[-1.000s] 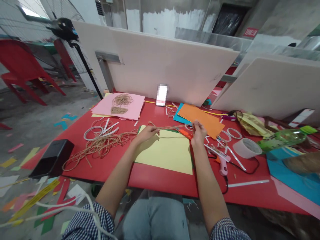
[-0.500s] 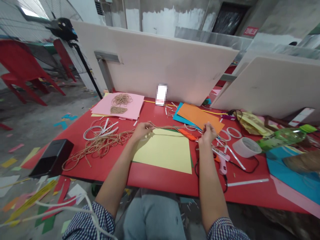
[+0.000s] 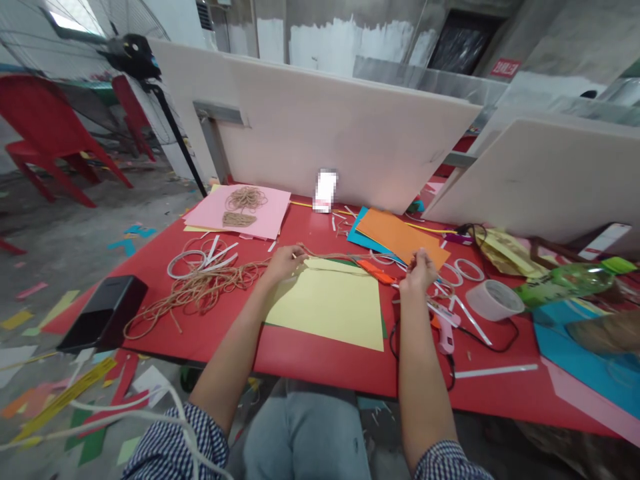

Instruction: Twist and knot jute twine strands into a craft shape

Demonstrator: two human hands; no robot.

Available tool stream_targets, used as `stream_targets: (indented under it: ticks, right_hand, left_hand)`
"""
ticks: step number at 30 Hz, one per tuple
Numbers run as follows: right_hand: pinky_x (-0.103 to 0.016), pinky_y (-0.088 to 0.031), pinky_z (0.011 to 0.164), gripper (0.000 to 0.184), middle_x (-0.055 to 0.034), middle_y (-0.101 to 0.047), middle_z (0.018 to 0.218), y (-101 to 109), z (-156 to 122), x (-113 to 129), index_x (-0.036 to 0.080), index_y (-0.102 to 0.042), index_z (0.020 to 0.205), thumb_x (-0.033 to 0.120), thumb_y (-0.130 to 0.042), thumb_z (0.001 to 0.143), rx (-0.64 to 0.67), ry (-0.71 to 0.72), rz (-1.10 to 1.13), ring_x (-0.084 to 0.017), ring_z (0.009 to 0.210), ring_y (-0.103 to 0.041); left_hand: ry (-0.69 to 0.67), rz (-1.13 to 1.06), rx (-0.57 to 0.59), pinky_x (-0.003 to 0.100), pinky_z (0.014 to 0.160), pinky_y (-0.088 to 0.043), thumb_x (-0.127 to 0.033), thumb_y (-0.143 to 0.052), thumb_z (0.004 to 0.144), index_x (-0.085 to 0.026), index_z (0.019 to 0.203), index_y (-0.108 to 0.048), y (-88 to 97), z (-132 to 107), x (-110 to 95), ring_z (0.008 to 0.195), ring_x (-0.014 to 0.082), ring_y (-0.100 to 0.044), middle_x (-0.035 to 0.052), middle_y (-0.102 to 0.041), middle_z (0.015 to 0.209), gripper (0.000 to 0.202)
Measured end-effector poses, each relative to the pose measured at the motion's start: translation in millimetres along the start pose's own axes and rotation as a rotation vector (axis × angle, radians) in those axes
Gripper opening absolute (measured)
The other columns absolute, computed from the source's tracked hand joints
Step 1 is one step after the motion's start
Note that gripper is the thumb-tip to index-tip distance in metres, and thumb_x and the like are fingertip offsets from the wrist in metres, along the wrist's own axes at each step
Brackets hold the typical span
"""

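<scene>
A length of brown twine (image 3: 345, 256) runs between my two hands, above the far edge of a pale yellow sheet (image 3: 330, 300). My left hand (image 3: 287, 261) pinches it at the sheet's far left corner. On the right, my right hand (image 3: 419, 269) closes on the other end of the stretch, fingers pressed together. A loose tangle of the same twine (image 3: 200, 290) lies to the left of my left hand. Just left of my right hand is an orange cutter (image 3: 377, 272). A pink glue gun (image 3: 447, 331) rests beside my right forearm.
Pink paper (image 3: 205, 217) at the back left bears coiled twine. An orange sheet (image 3: 400, 235) lies at the back right. Right of it are a tape roll (image 3: 493, 300) and a green bottle (image 3: 565, 283). A black box (image 3: 103, 313) stands at the left edge. White boards (image 3: 330, 127) rise behind.
Both hands keep their hold on the twine, and the stretch between them is nearly the same. My right hand has shifted very slightly. The view has tilted a little.
</scene>
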State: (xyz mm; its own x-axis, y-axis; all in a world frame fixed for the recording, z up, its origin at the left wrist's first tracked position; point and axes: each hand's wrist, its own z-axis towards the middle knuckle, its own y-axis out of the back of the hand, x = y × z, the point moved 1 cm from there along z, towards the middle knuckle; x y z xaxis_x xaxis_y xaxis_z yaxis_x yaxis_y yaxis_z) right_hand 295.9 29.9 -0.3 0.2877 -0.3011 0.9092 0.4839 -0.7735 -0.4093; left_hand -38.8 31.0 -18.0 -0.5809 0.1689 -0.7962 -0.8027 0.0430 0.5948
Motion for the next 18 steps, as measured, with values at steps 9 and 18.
stream_targets:
  ticks: [9,18]
  right_hand:
    - [-0.016,-0.036,0.044,0.024,0.0064,-0.058,0.066,1.1,-0.4,4.4,0.017,-0.055,0.073,0.030,-0.073,0.080,-0.012,0.020,-0.015,-0.004,0.050,-0.044]
    - [-0.015,-0.034,0.042,0.019,0.0057,-0.058,0.067,-0.5,-3.5,5.2,0.017,-0.055,0.073,0.025,-0.070,0.082,-0.030,0.024,0.005,-0.004,0.050,-0.043]
  left_hand:
    - [-0.198,0.216,0.032,0.031,0.086,-0.049,-0.030,-0.051,0.089,-0.020,0.099,-0.077,-7.4,-2.0,-7.2,0.097,0.0221,-0.067,0.0079,-0.074,0.105,0.029]
    - [-0.212,-0.060,-0.029,0.030,0.084,-0.049,-0.027,-0.055,0.084,-0.019,0.093,-0.077,-9.2,2.1,0.4,0.093,0.0190,-0.065,0.0063,-0.072,0.099,0.024]
